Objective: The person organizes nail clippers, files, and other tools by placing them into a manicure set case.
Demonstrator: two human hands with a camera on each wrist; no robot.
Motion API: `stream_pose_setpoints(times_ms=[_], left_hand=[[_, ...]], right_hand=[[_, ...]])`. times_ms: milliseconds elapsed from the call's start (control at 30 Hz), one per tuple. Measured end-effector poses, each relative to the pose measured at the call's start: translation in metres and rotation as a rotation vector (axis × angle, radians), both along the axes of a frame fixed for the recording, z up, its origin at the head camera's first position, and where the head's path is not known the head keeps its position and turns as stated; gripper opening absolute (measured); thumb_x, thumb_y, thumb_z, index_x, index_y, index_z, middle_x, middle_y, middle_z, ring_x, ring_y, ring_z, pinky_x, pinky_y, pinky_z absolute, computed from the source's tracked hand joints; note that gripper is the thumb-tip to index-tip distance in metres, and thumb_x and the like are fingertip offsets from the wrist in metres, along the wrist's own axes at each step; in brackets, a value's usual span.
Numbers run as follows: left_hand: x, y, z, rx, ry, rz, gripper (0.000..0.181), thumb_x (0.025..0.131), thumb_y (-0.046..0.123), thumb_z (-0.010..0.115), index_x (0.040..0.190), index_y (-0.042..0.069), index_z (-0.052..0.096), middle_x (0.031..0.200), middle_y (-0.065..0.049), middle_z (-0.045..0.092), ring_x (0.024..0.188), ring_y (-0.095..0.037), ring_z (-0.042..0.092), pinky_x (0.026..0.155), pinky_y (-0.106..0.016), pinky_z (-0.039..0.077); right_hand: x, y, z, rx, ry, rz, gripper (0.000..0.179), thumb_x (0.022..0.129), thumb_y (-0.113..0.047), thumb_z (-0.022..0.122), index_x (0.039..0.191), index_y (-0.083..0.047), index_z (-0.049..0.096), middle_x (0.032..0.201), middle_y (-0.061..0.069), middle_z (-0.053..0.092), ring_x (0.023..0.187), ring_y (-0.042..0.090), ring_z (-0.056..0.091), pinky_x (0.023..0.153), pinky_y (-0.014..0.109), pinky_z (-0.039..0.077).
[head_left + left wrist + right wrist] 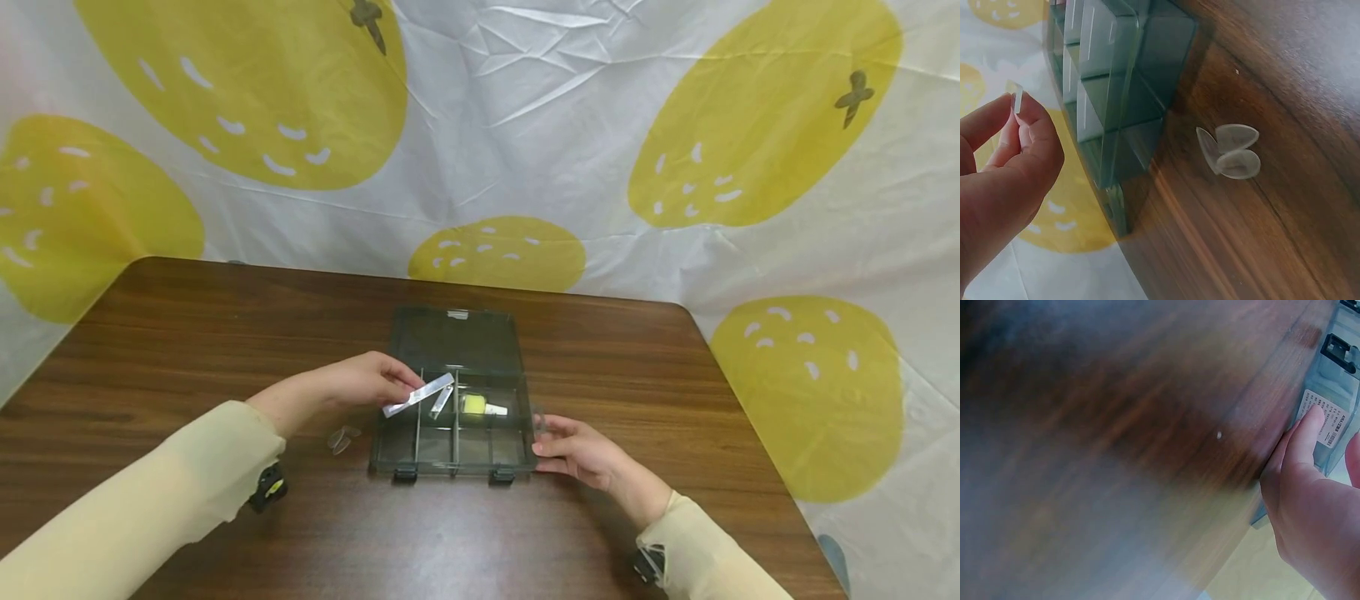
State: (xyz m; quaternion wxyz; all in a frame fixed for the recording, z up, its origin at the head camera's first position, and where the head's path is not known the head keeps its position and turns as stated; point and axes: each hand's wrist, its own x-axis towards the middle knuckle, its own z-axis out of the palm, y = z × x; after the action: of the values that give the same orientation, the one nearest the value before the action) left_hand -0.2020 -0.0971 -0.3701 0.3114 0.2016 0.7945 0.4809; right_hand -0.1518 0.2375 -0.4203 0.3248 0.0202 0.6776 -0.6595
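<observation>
A dark translucent compartment box [472,468] lies on the table with its lid [453,340] folded back. My left hand [375,379] pinches a thin, flat, pale strip [416,397] between thumb and fingers, above the box's left compartments. In the left wrist view the strip's end [1019,100] shows at the fingertips. Nail clippers [441,402] sit under the strip's far end. A yellow nail polish bottle [474,405] with a white cap lies in a compartment to the right. My right hand [581,454] holds the box's right side, one finger against its label [1329,419].
Several clear petal-shaped pieces [342,439] lie on the table [300,533] left of the box. Two latches [405,476] jut from the box's front edge. A white curtain with yellow fruit [525,150] hangs behind the table.
</observation>
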Motion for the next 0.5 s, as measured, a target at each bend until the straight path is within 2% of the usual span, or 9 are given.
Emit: stream_pose_setpoints(times_ms=[233,433,500], left_hand=[[-0.001,0.012,0.001,-0.009,-0.017,-0.010,0.030,0.089,0.005,0.053,0.116,-0.007,0.059,0.088,-0.003,0.062,0.073,-0.006,0.051,0.069,-0.019,0.045],[-0.002,0.022,0.001,0.006,-0.057,0.002,0.029,0.088,0.001,0.052,0.115,-0.009,0.059,0.090,-0.010,0.064,0.071,-0.007,0.051,0.066,-0.019,0.045],[-0.003,0.026,0.000,0.001,-0.060,-0.003,0.029,0.088,0.001,0.052,0.115,-0.008,0.059,0.089,-0.009,0.064,0.071,-0.008,0.051,0.066,-0.019,0.045]], right_hand=[[0.000,0.001,-0.001,0.005,0.001,0.004,0.068,0.088,0.001,0.054,0.142,0.012,0.015,0.102,0.002,0.052,0.086,0.005,0.057,0.083,0.025,0.053],[0.000,0.001,-0.001,0.008,0.005,0.005,0.067,0.088,0.002,0.054,0.142,0.012,0.016,0.102,0.002,0.052,0.087,0.005,0.056,0.084,0.026,0.053],[0.000,0.001,-0.001,0.008,0.005,0.005,0.067,0.088,0.001,0.054,0.142,0.012,0.016,0.102,0.002,0.051,0.087,0.005,0.056,0.084,0.026,0.053]])
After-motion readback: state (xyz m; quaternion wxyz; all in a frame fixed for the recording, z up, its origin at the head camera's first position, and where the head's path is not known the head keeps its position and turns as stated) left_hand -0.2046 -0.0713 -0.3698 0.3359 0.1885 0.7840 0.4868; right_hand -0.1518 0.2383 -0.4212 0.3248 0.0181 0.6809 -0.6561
